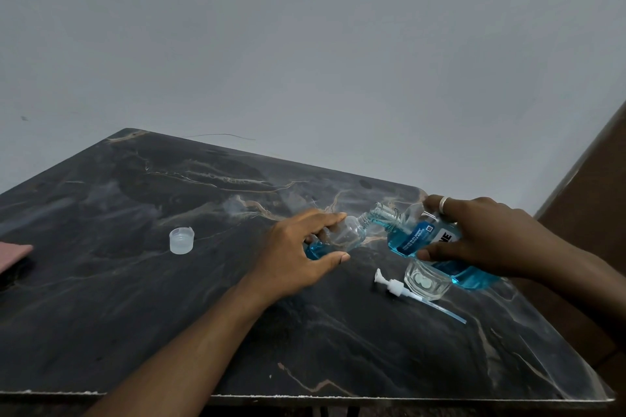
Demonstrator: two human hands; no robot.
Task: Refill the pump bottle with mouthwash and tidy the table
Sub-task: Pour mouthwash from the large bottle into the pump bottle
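Note:
My left hand grips a small clear pump bottle, tilted with its open neck to the right and some blue liquid at its base. My right hand holds the large mouthwash bottle, blue with a blue-and-white label, tipped so its open neck meets the small bottle's neck. The white pump head with its long tube lies on the dark marble table below the bottles. A translucent cap stands on the table to the left.
A clear glass stands under the mouthwash bottle, beside the pump head. A pink object shows at the left edge. A brown piece of furniture stands past the table's right side. A grey wall lies behind.

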